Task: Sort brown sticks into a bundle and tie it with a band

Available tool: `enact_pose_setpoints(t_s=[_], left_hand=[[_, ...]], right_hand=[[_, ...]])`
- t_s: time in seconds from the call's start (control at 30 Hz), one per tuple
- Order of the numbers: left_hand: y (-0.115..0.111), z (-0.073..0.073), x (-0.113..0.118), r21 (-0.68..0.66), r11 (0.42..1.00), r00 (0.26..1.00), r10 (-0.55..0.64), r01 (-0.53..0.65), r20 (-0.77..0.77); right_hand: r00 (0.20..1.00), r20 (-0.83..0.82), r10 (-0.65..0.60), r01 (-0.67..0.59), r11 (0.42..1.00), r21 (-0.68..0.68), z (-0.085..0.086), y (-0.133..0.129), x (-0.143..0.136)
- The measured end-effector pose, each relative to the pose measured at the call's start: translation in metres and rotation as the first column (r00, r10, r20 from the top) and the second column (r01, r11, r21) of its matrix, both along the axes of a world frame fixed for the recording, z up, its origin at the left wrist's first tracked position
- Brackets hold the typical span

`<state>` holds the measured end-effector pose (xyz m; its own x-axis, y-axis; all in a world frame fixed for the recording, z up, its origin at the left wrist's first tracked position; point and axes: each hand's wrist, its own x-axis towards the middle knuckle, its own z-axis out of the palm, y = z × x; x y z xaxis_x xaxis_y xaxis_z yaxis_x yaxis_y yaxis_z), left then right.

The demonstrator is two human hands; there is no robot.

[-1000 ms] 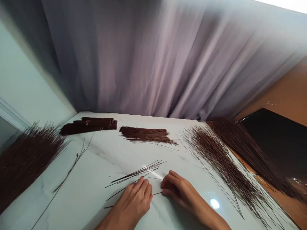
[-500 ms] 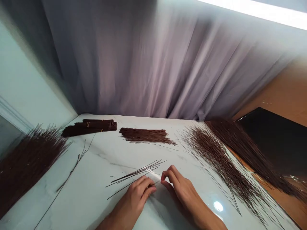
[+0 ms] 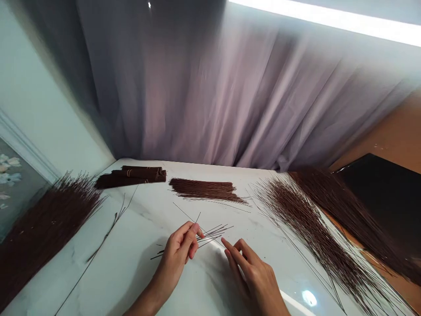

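My left hand is raised over the middle of the white table, thumb and fingertips pinched on a thin dark brown stick. The stick slants from upper left down toward my right hand. A short length of another thin stick pokes up above the left fingertips. My right hand is open, its index finger stretched out and thumb a little apart, close to the lower end of the slanting stick. Beneath and behind my left hand lies a small loose group of similar sticks, partly hidden by the fingers.
Tied brown bundles lie at the back left, beside a neat row of sticks. Loose piles flank the table: one left, one right. A few twisted sticks lie left. Behind hangs a grey curtain.
My left hand has lifted and turned palm inward, bringing the pinched stick up across the loose group. My right hand has dropped slightly, and its pinch has loosened. The view has shifted a little.
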<state>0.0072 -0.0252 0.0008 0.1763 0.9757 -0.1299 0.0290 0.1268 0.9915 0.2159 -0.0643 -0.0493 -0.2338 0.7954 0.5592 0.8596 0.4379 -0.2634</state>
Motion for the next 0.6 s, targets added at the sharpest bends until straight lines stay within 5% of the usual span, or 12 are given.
enact_pose_setpoints(t_s=[0.3,0.6], left_hand=[[0.001,-0.002,-0.002,0.019,1.0,1.0,0.003,-0.003,-0.015],[-0.004,0.009,-0.004,-0.072,0.994,0.992,-0.081,0.088,0.095]], right_hand=[[0.999,-0.02,0.034,-0.035,0.999,-0.037,0.012,0.0,0.001],[0.903,-0.402,0.149,-0.271,0.925,-0.266,0.039,0.0,0.001]])
